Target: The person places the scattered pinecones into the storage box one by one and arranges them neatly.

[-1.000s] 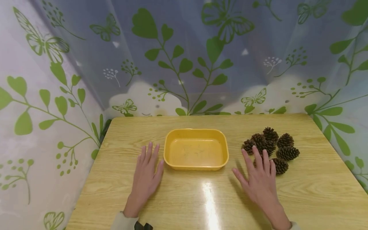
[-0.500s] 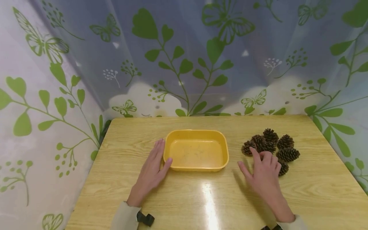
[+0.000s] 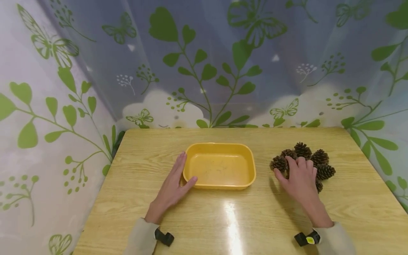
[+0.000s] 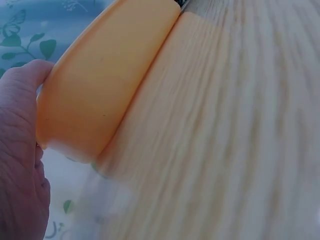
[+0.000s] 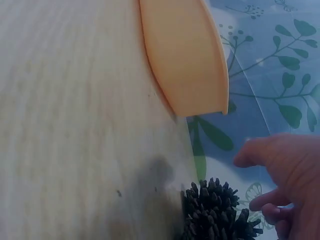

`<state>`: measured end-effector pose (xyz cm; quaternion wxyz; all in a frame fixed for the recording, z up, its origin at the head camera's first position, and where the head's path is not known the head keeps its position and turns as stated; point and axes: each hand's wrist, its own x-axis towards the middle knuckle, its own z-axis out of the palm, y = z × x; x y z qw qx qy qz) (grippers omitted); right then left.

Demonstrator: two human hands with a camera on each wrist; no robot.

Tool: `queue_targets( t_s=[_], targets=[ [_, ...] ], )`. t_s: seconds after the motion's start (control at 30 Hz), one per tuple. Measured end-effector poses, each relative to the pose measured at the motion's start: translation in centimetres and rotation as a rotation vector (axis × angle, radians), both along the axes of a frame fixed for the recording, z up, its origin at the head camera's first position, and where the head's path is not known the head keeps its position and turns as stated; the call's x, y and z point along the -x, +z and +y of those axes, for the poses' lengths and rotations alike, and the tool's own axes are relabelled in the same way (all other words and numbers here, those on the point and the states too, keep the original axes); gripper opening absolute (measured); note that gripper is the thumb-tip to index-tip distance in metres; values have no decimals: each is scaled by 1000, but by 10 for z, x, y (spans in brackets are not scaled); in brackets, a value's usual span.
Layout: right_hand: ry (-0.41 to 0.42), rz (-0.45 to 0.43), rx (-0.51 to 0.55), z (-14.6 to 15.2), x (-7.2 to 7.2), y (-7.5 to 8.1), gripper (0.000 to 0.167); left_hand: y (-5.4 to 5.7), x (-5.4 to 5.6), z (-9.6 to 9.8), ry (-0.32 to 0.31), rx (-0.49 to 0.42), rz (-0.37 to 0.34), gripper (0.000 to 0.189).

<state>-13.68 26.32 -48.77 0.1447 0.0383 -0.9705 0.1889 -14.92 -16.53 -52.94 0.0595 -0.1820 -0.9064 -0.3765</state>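
A yellow rectangular plastic basin point(image 3: 220, 186) stands on the wooden table, with nothing inside it. My left hand point(image 3: 172, 184) rests against its left end, fingers straight along the side and thumb at the near left corner of the rim. In the left wrist view the thumb point(image 4: 37, 72) touches the basin's wall point(image 4: 100, 85). My right hand point(image 3: 299, 180) reaches over a cluster of brown pine cones point(image 3: 326, 171), fingers bent downward. The right wrist view has a pine cone point(image 5: 215, 215) below the spread thumb and fingers, with a gap between. Some cones are hidden under the hand.
The light wooden table point(image 3: 204, 219) ends at a patterned curtain point(image 3: 207, 63) at the back, with more patterned fabric on both sides. Black straps point(image 3: 164, 237) sit on both wrists.
My left hand has moved right, from beside the basin to touching its left end. My right hand has moved slightly right and forward over the pine cones, its fingers bending.
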Motion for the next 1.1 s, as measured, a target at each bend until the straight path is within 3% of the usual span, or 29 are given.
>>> queue_targets(
  t_s=[0.23,0.6,1.1],
  targets=[
    [-13,-79,-68,11,12,-1,66,-7,8,2,-25,-109,-60,98],
    [0,-48,-80,14,19,-3,61,-16,18,-3,-90,-346,-44,102],
    [1,-98,-109,11,24,-2,62,-28,20,-7,-129,-398,-10,101]
  ],
)
